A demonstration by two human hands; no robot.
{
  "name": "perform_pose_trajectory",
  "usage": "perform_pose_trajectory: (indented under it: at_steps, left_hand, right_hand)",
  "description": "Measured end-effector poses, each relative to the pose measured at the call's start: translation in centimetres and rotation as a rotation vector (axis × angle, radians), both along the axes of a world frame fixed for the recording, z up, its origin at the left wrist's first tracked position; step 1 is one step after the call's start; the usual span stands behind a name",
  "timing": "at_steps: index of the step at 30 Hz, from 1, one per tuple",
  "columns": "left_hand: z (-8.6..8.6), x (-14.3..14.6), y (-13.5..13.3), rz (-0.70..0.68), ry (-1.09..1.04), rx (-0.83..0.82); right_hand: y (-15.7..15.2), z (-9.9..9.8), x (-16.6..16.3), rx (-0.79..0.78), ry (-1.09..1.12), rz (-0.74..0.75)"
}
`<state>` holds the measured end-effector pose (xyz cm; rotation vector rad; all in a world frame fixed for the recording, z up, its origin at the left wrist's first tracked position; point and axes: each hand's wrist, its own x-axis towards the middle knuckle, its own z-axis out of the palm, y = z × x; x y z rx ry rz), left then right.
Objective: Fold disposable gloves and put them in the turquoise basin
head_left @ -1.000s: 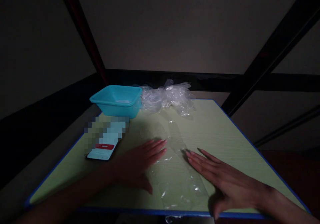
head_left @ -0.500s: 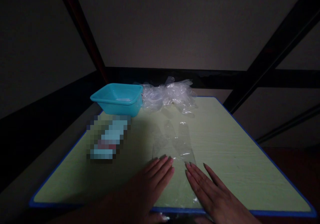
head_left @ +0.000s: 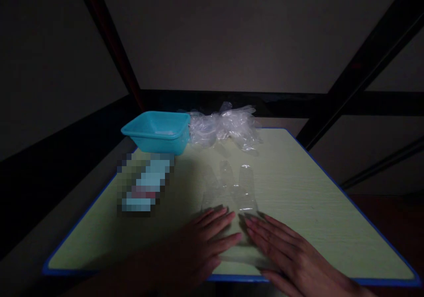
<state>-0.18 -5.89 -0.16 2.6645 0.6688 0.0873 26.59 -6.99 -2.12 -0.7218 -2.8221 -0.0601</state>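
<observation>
A clear plastic glove (head_left: 232, 186) lies flat on the pale green table (head_left: 314, 199), its fingers pointing away from me. My left hand (head_left: 202, 244) rests flat on the glove's near left part, fingers stretched out. My right hand (head_left: 285, 253) lies flat beside it on the glove's near right part, fingers spread. The two hands almost touch at the fingertips. Neither hand grips anything.
A turquoise plastic tub (head_left: 157, 131) stands at the table's far left. A heap of clear plastic gloves (head_left: 225, 127) lies next to it at the far edge. A blurred-out flat object (head_left: 144, 184) lies on the left. Dark beams cross behind the table.
Both hands have slid back toward the near edge and come closer together. The glove now lies smoother and flatter, its fingers showing beyond my fingertips.
</observation>
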Motion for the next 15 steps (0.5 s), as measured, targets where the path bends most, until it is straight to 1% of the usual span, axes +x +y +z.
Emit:
perform_pose_trajectory:
  at_steps: [4, 8, 11, 13, 15]
  left_hand:
    - [1.5, -0.1, 0.6, -0.081, -0.002, -0.025]
    - [1.9, -0.2, 0.6, -0.143, -0.023, -0.027]
    - [1.3, -0.5, 0.1, -0.147, -0.022, 0.006]
    - [0.4, -0.9, -0.2, -0.106, -0.039, 0.063]
    - [-0.8, -1.3, -0.6, -0.027, -0.067, 0.161]
  right_hand:
    - [1.5, 0.0, 0.3, -0.020, 0.021, -0.008]
    - [2.4, -0.2, 0.0, -0.070, 0.037, -0.001]
    - [2.6, -0.3, -0.2, -0.102, 0.059, 0.023]
    - [2.6, -0.3, -0.2, -0.102, 0.070, 0.032]
    - [2.6, -0.4, -0.2, -0.096, 0.086, 0.029]
